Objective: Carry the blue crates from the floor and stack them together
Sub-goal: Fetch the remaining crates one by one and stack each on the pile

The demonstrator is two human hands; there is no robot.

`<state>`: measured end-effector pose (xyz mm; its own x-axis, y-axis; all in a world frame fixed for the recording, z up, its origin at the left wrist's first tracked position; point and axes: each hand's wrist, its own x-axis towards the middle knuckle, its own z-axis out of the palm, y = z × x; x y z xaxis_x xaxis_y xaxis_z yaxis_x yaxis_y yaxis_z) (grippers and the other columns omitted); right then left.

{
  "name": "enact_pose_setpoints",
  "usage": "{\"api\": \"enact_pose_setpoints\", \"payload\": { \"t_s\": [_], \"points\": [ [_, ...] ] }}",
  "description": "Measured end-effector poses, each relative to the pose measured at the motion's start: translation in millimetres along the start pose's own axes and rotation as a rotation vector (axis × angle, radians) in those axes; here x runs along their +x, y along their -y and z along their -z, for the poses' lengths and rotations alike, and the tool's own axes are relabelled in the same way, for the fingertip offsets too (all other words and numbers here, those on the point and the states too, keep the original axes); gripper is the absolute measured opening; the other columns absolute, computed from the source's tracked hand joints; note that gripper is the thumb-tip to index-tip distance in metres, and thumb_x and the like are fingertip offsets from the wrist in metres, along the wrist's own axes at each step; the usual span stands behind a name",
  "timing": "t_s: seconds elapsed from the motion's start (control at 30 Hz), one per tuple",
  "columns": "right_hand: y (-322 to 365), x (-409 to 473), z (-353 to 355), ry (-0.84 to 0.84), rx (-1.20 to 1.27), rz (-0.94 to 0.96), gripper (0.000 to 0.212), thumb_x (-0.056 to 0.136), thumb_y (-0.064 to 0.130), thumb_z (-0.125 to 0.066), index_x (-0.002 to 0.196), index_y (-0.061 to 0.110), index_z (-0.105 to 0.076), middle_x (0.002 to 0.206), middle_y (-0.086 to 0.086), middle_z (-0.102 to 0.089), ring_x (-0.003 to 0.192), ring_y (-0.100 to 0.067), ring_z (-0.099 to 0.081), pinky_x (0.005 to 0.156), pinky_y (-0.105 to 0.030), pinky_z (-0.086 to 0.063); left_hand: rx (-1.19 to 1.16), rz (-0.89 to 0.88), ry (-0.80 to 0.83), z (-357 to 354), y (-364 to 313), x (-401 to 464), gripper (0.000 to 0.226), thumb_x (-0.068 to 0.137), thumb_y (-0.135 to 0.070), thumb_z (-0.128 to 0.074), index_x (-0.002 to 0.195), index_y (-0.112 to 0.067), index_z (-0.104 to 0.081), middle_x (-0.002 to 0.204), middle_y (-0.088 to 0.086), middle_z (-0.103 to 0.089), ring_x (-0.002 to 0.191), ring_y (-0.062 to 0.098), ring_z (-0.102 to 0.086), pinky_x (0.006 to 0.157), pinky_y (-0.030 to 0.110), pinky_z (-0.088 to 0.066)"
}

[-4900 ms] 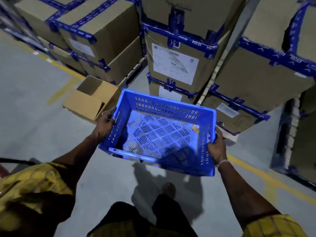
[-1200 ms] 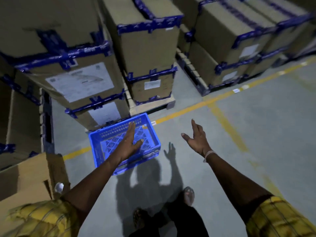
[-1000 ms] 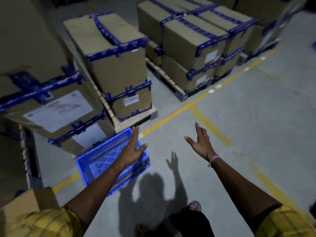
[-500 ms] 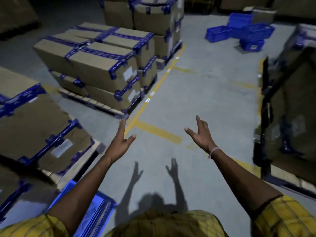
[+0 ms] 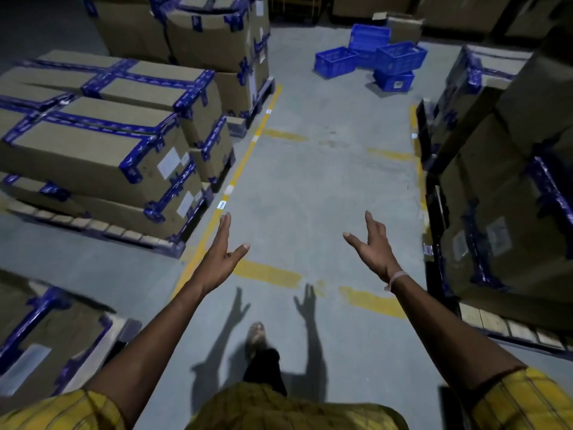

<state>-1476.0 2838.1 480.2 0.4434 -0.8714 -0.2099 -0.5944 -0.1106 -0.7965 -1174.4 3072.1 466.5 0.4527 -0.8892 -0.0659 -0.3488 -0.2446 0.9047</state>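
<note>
Head view: left hand (image 5: 220, 259) and right hand (image 5: 373, 251) are held out apart over the floor (image 5: 325, 181), fingers straight and spread, holding nothing. Blue crates (image 5: 372, 62) sit clustered on the floor, well ahead of both hands.

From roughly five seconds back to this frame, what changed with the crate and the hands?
The crate carried in both hands was set on the floor beside the taped boxes and let go; it is now out of view. The view swung round to an aisle with a pile of blue crates at its far end. Left hand and right hand stay open and empty.
</note>
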Motion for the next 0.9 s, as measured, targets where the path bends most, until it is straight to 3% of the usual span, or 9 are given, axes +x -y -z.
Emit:
{"api": "enact_pose_setpoints", "payload": {
  "t_s": [0.23,0.43,0.9],
  "points": [
    [34,122,-13,-0.085,0.06,-0.085,0.09,0.088,0.062,-0.06,0.158,0.036,-0.01,0.162,0.006,-0.014,0.151,-0.025,-0.021,0.12,-0.051,-0.026,-0.026,0.015,0.089,32,-6,165,0.082,0.099,-0.049,-0.058,0.153,-0.059,0.003,0.163,-0.035,0.005,0.154,0.002,-0.012,0.121,0.045,-0.031],
    [55,200,-7,-0.187,0.164,-0.125,0.091,0.086,0.066,-0.06,0.158,0.039,-0.01,0.161,0.01,-0.014,0.149,-0.028,-0.025,0.118,-0.053,-0.03,0.058,-0.028,0.271,47,-32,295,0.084,0.1,-0.045,-0.057,0.157,-0.051,0.004,0.166,-0.027,0.006,0.154,0.008,-0.018,0.117,0.04,-0.035],
    [34,471,83,-0.307,0.28,-0.217,0.094,0.083,0.07,-0.061,0.158,0.038,-0.014,0.158,0.014,-0.016,0.145,-0.025,-0.033,0.117,-0.049,-0.034,0.057,-0.077,0.339,-27,-74,608,0.083,0.099,-0.046,-0.059,0.157,-0.052,-0.001,0.166,-0.029,0.0,0.149,0.002,-0.029,0.116,0.034,-0.036]
  ]
}}
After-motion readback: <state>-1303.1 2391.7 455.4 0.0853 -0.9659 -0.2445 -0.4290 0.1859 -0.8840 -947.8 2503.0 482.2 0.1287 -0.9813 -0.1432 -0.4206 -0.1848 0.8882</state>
